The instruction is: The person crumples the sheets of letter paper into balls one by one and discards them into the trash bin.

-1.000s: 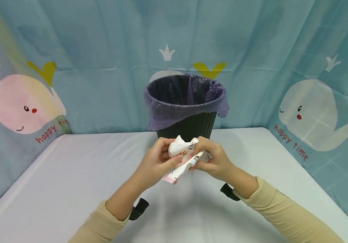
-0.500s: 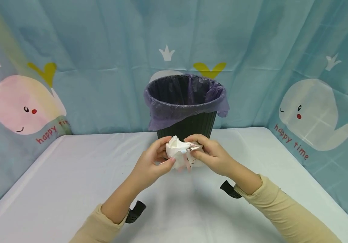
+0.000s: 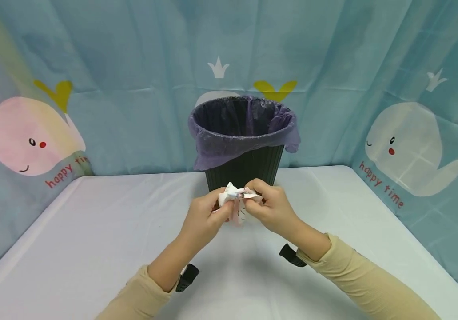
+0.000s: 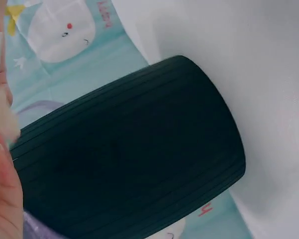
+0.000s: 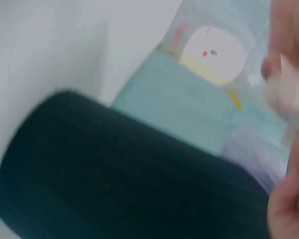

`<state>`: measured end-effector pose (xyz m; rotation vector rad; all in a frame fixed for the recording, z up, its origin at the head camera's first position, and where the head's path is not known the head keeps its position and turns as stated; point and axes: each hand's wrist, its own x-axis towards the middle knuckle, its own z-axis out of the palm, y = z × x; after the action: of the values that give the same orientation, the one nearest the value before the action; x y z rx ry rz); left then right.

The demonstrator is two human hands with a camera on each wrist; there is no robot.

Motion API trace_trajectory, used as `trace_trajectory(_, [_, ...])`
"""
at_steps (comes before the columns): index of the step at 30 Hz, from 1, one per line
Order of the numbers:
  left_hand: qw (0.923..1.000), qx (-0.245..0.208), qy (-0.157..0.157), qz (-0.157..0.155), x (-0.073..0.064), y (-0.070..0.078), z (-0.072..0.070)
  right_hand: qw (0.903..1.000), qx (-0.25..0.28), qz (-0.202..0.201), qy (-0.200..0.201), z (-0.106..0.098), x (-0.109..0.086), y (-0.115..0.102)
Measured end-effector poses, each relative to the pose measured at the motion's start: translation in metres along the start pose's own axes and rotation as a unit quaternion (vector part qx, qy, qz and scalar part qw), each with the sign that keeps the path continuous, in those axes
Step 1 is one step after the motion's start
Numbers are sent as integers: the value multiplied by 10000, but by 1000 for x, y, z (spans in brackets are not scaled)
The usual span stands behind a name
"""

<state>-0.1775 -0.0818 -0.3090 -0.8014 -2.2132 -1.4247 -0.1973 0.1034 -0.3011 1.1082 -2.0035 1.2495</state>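
Observation:
A crumpled piece of white paper (image 3: 241, 214) with pink and dark print is held between the two hands, in front of the bin. My left hand (image 3: 201, 218) pinches its left side between thumb and fingers. On the right side, my right hand (image 3: 272, 208) grips it the same way. Folds bunch up at the top, while a pinkish part hangs below the thumbs. In the left wrist view the pale paper (image 4: 2, 117) shows only at the left edge. The right wrist view has the paper (image 5: 288, 93) blurred at its right edge. Fingers hide much of it.
Behind the hands stands a dark ribbed bin (image 3: 248, 165) lined with a purple bag (image 3: 229, 144) folded over its rim. It rests on a white-covered table (image 3: 113, 231). A blue curtain (image 3: 141, 53) with whale prints surrounds the table's back and sides.
Both hands have worked the paper into a smaller, tighter bundle. The hands have drawn closer together, and the paper's loose lower-left corner seen earlier is folded in.

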Motion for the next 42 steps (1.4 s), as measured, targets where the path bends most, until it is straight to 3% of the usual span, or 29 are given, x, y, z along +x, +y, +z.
trace_trajectory(2, [9982, -329, 24, -501, 3, -3, 3, 9992, -24, 334, 227, 5, -2, 1])
trace_trajectory(4, [9927, -649, -154, -1002, 5, -5, 1, 9975, 312, 629, 42, 3, -3, 3])
trace_trajectory(6, [9832, -1040, -510, -1409, 7, -6, -6, 9906, 1000, 791, -491, -7, -4, 6])
trace_trajectory(8, [9720, -1438, -907, -1619, 7, -7, -17, 9755, 1707, 748, -1172, -23, -3, 10])
trace_trajectory(11, [9554, -1986, -1558, -1530, 7, -5, -31, 9491, 2329, 356, -2089, -43, 0, 16])
trace_trajectory(15, [9410, -2270, -2231, -1151, 8, -2, -35, 9380, 2154, -352, -2695, -48, 5, 21])
trace_trajectory(16, [9401, -2268, -2303, -1089, 8, -1, -34, 9401, 2031, -470, -2697, -47, 6, 20])
trace_trajectory(19, [9462, -2118, -2233, -999, 7, 2, -28, 9474, 1875, -670, -2505, -38, 5, 18])
trace_trajectory(23, [9681, -1458, -1662, -1178, 5, 7, -21, 9629, 1670, -713, -1997, -27, 2, 18])
trace_trajectory(25, [9743, -1172, -1437, -1279, 4, 10, -17, 9693, 1617, -571, -1760, -23, -1, 18])
trace_trajectory(29, [9763, -967, -1462, -1272, 2, 14, -9, 9797, 1649, -54, -1136, -12, -6, 16])
trace_trajectory(33, [9680, -1226, -1768, -1289, 0, 13, -7, 9829, 1711, 415, -535, -3, -9, 12])
trace_trajectory(35, [9651, -1389, -1771, -1336, -2, 12, -8, 9845, 1635, 556, -319, -1, -9, 10])
trace_trajectory(37, [9696, -1329, -1629, -1252, -4, 10, -8, 9851, 1527, 791, -97, -1, -7, 7])
trace_trajectory(42, [9850, -1163, -772, -1015, -6, 6, -4, 9814, 1505, 1184, 130, 1, -5, 0])
